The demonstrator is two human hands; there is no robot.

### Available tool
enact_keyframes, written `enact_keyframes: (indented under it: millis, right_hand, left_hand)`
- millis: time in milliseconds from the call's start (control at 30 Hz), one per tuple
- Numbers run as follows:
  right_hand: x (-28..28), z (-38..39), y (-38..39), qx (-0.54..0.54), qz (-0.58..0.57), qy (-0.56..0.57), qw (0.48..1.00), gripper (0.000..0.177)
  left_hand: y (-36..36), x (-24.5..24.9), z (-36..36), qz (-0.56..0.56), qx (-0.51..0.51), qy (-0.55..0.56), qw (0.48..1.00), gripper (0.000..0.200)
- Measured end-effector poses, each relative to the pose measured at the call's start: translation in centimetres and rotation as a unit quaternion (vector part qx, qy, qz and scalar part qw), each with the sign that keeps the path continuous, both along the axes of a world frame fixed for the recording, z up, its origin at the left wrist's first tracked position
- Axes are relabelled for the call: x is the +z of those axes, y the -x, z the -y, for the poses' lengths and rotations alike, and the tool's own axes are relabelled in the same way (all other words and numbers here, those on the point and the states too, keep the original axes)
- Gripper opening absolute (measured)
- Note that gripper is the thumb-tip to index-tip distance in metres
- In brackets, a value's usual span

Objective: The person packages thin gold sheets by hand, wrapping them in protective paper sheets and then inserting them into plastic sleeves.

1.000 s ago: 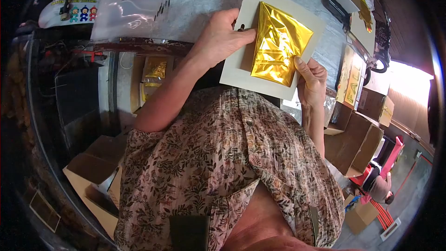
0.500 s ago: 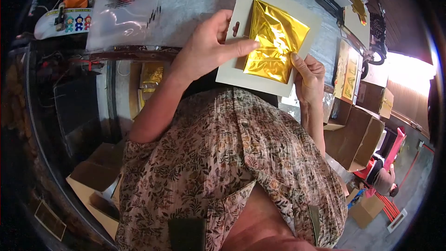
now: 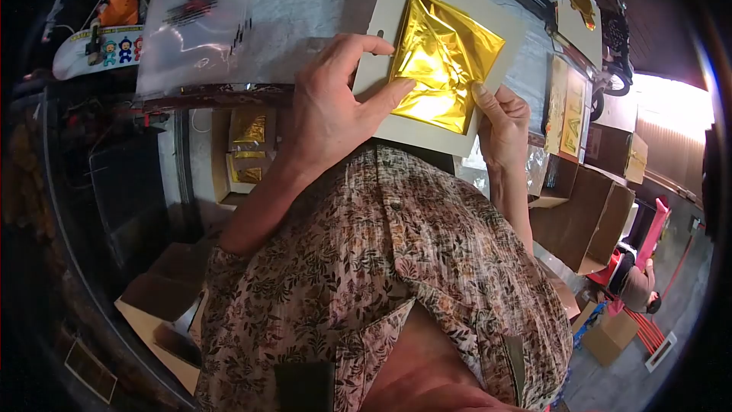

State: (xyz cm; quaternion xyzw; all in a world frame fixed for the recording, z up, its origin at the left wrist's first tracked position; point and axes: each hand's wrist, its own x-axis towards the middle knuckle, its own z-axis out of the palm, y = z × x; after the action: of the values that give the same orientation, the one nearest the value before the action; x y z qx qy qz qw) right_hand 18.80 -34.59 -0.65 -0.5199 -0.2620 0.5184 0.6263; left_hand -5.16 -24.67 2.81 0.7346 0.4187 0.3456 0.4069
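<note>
A pale card (image 3: 374,69) with a small hanging slot near its left edge is held over the near edge of the table. On it lies a shiny gold foil packet (image 3: 446,61). My right hand (image 3: 503,118) pinches the card's right edge, its thumb on the packet's lower right side. At the left, my left hand (image 3: 339,99) has its thumb on the packet's lower left edge and its index finger over the card, with a gap between them.
Clear plastic bags (image 3: 194,38) lie on the table (image 3: 305,0) at the left. A box of gold packets (image 3: 248,137) is below. Cardboard boxes (image 3: 583,214) stand at the right, and another person (image 3: 637,286) is farther off.
My left hand has let its fingers come over the card's face near the packet, away from the slot. The card has shifted slightly left in view.
</note>
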Motion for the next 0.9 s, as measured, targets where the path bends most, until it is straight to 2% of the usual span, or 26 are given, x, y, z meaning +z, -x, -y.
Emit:
enact_keyframes:
  millis: [133, 467, 533, 600, 667, 700, 767, 800, 833, 900]
  right_hand:
    - [-0.1, 0.1, 0.0, 0.005, -0.009, -0.003, 1.0, 0.023]
    - [-0.4, 0.4, -0.1, -0.007, -0.004, 0.008, 1.0, 0.023]
    - [-0.5, 0.5, -0.3, 0.003, -0.013, 0.007, 1.0, 0.023]
    - [-0.4, 0.5, -0.2, 0.005, -0.023, 0.003, 1.0, 0.022]
    - [-0.2, 0.6, -0.2, 0.0, -0.011, 0.01, 1.0, 0.022]
    - [0.1, 0.5, 0.0, -0.005, 0.001, 0.016, 1.0, 0.022]
    - [0.5, 0.3, 0.7, -0.009, -0.007, 0.004, 1.0, 0.022]
    - [0.6, 0.3, 0.8, -0.01, -0.017, 0.005, 1.0, 0.021]
    - [0.8, 0.2, 0.7, -0.011, -0.025, 0.003, 1.0, 0.021]
    - [0.4, 0.3, 0.3, -0.005, -0.013, -0.005, 1.0, 0.021]
  left_hand:
    - [-0.3, -0.7, 0.2, 0.03, 0.003, -0.042, 0.999, 0.035]
    - [-0.5, -1.8, 0.4, 0.047, -0.026, -0.019, 0.998, 0.029]
    - [-0.5, -2.3, 0.1, 0.085, -0.001, -0.046, 0.995, 0.026]
    - [-0.4, -2.3, 0.4, 0.08, -0.007, -0.06, 0.995, 0.03]
    - [-0.5, -1.7, 0.6, 0.127, -0.037, 0.047, 0.99, 0.049]
    - [-0.8, -1.4, 0.5, 0.126, -0.036, 0.037, 0.991, 0.049]
    - [-1.1, -1.2, 1.0, 0.241, -0.039, 0.136, 0.96, 0.069]
    - [-0.9, -1.5, 0.8, 0.236, -0.049, 0.119, 0.963, 0.075]
    - [-0.8, -1.6, 0.9, 0.236, -0.047, 0.114, 0.964, 0.075]
    - [-0.7, -1.4, 0.9, 0.287, -0.031, 0.185, 0.939, 0.081]
